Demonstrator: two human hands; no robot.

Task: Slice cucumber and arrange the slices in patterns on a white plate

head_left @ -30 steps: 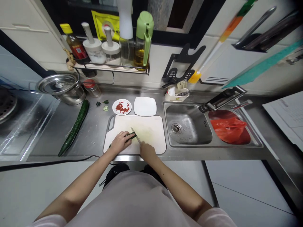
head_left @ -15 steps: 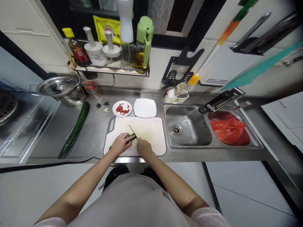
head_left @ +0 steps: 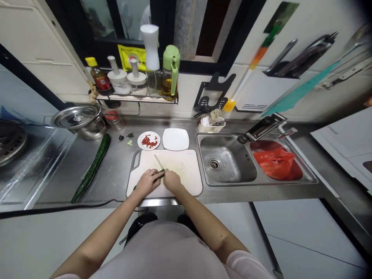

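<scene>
My left hand (head_left: 147, 181) is curled over a dark green cucumber piece (head_left: 159, 175) lying on the white cutting board (head_left: 183, 166). My right hand (head_left: 171, 179) is closed round the handle of a knife (head_left: 158, 162), whose blade points away from me across the cucumber piece's right end. The two hands almost touch. A whole long cucumber (head_left: 92, 167) lies on the steel counter to the left of the board.
Behind the board stand a small plate of red chopped bits (head_left: 148, 140) and a white square plate (head_left: 175, 139). A steel pot (head_left: 80, 121) sits at the left, a sink (head_left: 225, 162) and a red bag in a basin (head_left: 273, 162) at the right. A black cable (head_left: 58, 207) runs along the counter's front edge.
My right hand with the knife has moved left, close to my left hand and onto the cucumber piece. The view has tilted up a little.
</scene>
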